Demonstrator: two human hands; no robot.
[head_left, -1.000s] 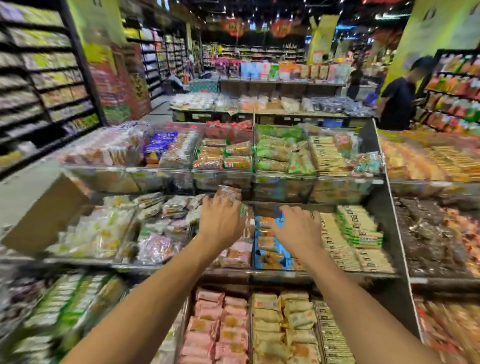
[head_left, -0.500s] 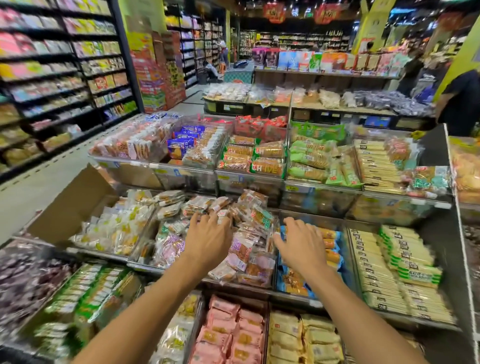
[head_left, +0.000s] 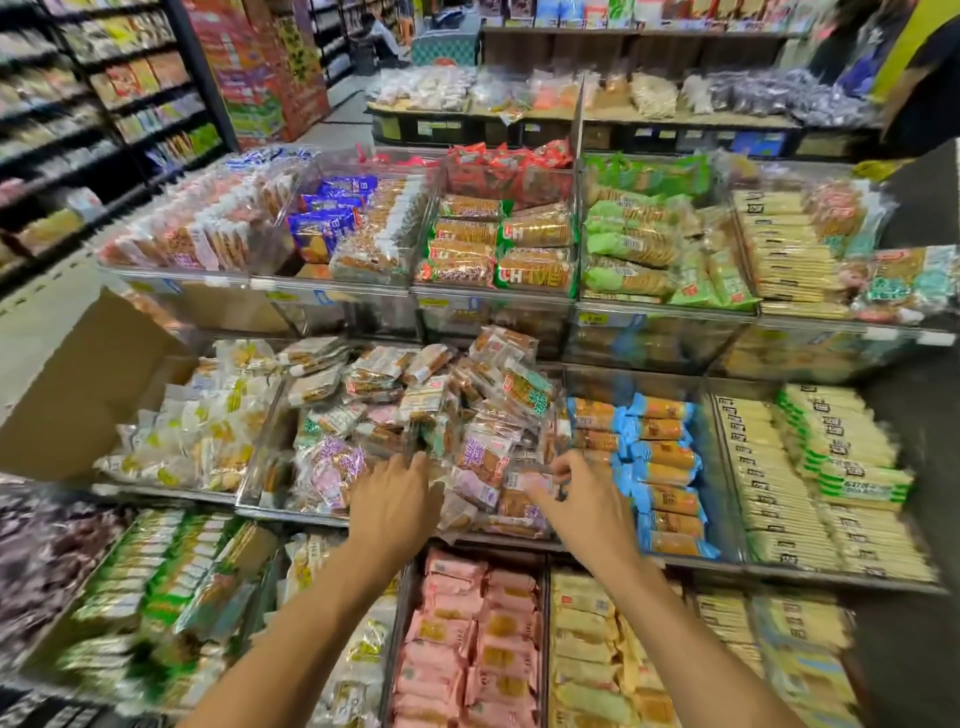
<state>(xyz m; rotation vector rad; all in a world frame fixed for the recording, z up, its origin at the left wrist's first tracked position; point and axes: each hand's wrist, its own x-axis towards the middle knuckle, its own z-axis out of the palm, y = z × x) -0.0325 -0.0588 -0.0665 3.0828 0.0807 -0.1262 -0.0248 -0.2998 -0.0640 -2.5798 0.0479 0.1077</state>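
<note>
Flat-fingered, the left hand (head_left: 395, 501) presses the heap of mixed snack packets (head_left: 441, 410) filling the middle bin (head_left: 280, 512) at twelve o'clock, while the right hand (head_left: 587, 506) pinches one pink packet (head_left: 537, 480) at its eleven o'clock. Tidying looks barely begun: the heap lies jumbled, nothing lifted clear

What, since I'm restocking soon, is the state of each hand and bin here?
left hand: open, fingers straight, touching the mixed packets
right hand: fingers curled at a pink packet, grip unclear
mixed packets: heaped, jumbled
blue packets: stacked neatly
cardboard box: open
</note>
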